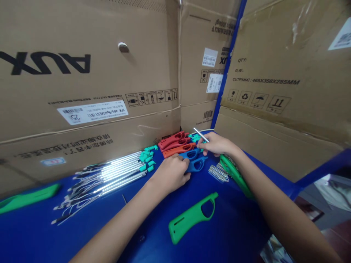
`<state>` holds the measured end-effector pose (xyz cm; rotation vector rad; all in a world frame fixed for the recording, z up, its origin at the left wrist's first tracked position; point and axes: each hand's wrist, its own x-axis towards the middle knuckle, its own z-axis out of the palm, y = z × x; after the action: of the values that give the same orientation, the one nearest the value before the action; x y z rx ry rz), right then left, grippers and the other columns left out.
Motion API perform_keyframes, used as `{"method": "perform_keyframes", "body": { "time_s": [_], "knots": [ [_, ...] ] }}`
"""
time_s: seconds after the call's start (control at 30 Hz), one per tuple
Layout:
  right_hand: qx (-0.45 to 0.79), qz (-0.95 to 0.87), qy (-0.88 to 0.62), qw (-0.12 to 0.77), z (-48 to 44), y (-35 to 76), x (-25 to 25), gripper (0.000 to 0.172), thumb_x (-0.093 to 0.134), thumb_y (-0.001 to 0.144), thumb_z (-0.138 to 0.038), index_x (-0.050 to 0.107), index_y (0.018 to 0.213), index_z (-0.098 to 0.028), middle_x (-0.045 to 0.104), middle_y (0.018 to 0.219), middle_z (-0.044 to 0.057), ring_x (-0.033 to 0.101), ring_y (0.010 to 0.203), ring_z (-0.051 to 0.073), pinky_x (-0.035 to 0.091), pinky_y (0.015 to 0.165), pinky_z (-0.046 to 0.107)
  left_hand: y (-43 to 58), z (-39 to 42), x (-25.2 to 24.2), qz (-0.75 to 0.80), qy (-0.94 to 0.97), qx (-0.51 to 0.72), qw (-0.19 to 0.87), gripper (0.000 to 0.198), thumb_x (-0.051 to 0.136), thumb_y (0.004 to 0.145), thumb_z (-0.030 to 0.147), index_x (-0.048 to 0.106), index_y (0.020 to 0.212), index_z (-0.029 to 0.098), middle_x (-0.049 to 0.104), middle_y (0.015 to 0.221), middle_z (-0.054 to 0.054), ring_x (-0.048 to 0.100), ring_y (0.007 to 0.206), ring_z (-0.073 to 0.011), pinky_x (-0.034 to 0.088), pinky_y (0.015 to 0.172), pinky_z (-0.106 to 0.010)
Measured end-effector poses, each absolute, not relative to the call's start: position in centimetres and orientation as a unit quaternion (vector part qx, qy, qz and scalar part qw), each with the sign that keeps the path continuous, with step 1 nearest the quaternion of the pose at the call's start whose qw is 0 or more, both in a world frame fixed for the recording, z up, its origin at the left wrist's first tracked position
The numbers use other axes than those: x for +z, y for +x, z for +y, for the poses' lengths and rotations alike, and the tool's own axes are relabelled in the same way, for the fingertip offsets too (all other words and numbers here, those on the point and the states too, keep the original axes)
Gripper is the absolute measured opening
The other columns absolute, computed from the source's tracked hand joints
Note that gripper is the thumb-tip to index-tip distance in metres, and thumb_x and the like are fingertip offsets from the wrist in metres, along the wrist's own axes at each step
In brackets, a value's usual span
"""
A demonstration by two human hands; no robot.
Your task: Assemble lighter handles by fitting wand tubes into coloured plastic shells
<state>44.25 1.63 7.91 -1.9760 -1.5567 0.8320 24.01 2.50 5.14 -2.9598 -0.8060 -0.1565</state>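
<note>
My right hand (pixel 216 143) pinches a thin silver metal tube (pixel 201 134), which points up and to the left. In the middle, my left hand (pixel 174 172) is closed with curled fingers on a blue plastic lighter casing (pixel 196 165); the part under the fingers is hidden. Red lighter casings (pixel 174 140) and an orange one (pixel 179 150) lie just behind it. A green lighter casing (pixel 192 218) with an oval opening lies in front of my hands. Short metal tubes (pixel 218 173) lie in a small pile below my right hand.
Long silver rods with wires (pixel 120 172) and teal caps (pixel 147 156) are spread at left. More teal pieces (pixel 195 137) sit behind my right hand. Green casings lie at far left (pixel 30 198) and under my right forearm (pixel 237 177). Cardboard walls (pixel 150 73) enclose the blue table (pixel 153 233).
</note>
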Motion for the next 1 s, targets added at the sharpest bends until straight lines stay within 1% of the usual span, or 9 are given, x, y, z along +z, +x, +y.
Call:
{"method": "perform_keyframes", "body": {
  "time_s": [0.13, 0.27, 0.4, 0.53, 0.77, 0.93, 1.0],
  "knots": [
    [0.305, -0.572, -0.722, 0.242, 1.7, 44.4, 7.8, 0.007, 0.063, 0.083, -0.023, 0.062, 0.082, -0.016, 0.062, 0.052, -0.002, 0.036, 0.028, 0.004, 0.029, 0.027, 0.018, 23.9, 2.9, 5.0, -0.258, -0.963, -0.064, 0.040, 0.022, 0.062, 0.085, 0.030, 0.066, 0.092, 0.010, 0.068, 0.089, -0.011, 0.066, 0.088, -0.0240, 0.054, 0.076, -0.036],
    [0.306, -0.572, -0.723, 0.237, 1.8, 44.5, 7.7, 0.007, 0.064, 0.083, -0.023, 0.062, 0.083, -0.016, 0.061, 0.051, -0.003, 0.037, 0.028, 0.005, 0.029, 0.027, 0.018, 23.8, 3.2, 4.8, -0.255, -0.963, -0.076, 0.041, 0.019, 0.059, 0.086, 0.027, 0.069, 0.088, 0.011, 0.067, 0.089, -0.012, 0.065, 0.091, -0.0266, 0.054, 0.079, -0.036],
    [0.304, -0.572, -0.725, 0.233, 1.8, 44.5, 7.8, 0.006, 0.063, 0.083, -0.023, 0.062, 0.083, -0.016, 0.061, 0.051, -0.003, 0.038, 0.028, 0.005, 0.030, 0.027, 0.018, 23.8, 3.2, 4.7, -0.268, -0.959, -0.085, 0.043, 0.019, 0.058, 0.087, 0.027, 0.069, 0.087, 0.012, 0.065, 0.091, -0.013, 0.066, 0.087, -0.0258, 0.055, 0.075, -0.035],
    [0.303, -0.571, -0.727, 0.231, 1.8, 44.4, 7.9, 0.007, 0.062, 0.083, -0.023, 0.062, 0.083, -0.016, 0.061, 0.052, -0.003, 0.038, 0.029, 0.005, 0.030, 0.027, 0.018, 23.9, 3.1, 4.6, -0.278, -0.956, -0.088, 0.045, 0.020, 0.058, 0.086, 0.028, 0.069, 0.089, 0.012, 0.064, 0.090, -0.012, 0.066, 0.083, -0.0252, 0.055, 0.073, -0.034],
    [0.302, -0.568, -0.730, 0.228, 1.9, 44.5, 7.8, 0.008, 0.062, 0.083, -0.024, 0.063, 0.084, -0.016, 0.062, 0.053, -0.002, 0.040, 0.031, 0.006, 0.032, 0.029, 0.019, 24.0, 3.0, 4.5, -0.287, -0.953, -0.085, 0.046, 0.022, 0.057, 0.086, 0.029, 0.069, 0.090, 0.010, 0.064, 0.090, -0.014, 0.065, 0.088, -0.0281, 0.055, 0.076, -0.037],
    [0.302, -0.570, -0.729, 0.228, 1.9, 44.6, 7.7, 0.009, 0.064, 0.083, -0.025, 0.062, 0.083, -0.016, 0.061, 0.051, -0.003, 0.038, 0.028, 0.005, 0.031, 0.028, 0.018, 24.0, 2.3, 5.9, -0.299, -0.950, -0.077, 0.041, 0.025, 0.056, 0.087, 0.028, 0.068, 0.098, 0.009, 0.063, 0.101, -0.018, 0.063, 0.098, -0.0307, 0.054, 0.081, -0.040],
    [0.303, -0.571, -0.728, 0.230, 1.9, 44.6, 7.7, 0.009, 0.064, 0.083, -0.025, 0.061, 0.082, -0.016, 0.061, 0.051, -0.003, 0.037, 0.027, 0.005, 0.030, 0.027, 0.018, 23.9, 1.3, 7.0, -0.291, -0.954, -0.062, 0.030, 0.028, 0.054, 0.088, 0.033, 0.067, 0.099, 0.011, 0.064, 0.103, -0.017, 0.064, 0.095, -0.0295, 0.054, 0.079, -0.040]
  ]
}}
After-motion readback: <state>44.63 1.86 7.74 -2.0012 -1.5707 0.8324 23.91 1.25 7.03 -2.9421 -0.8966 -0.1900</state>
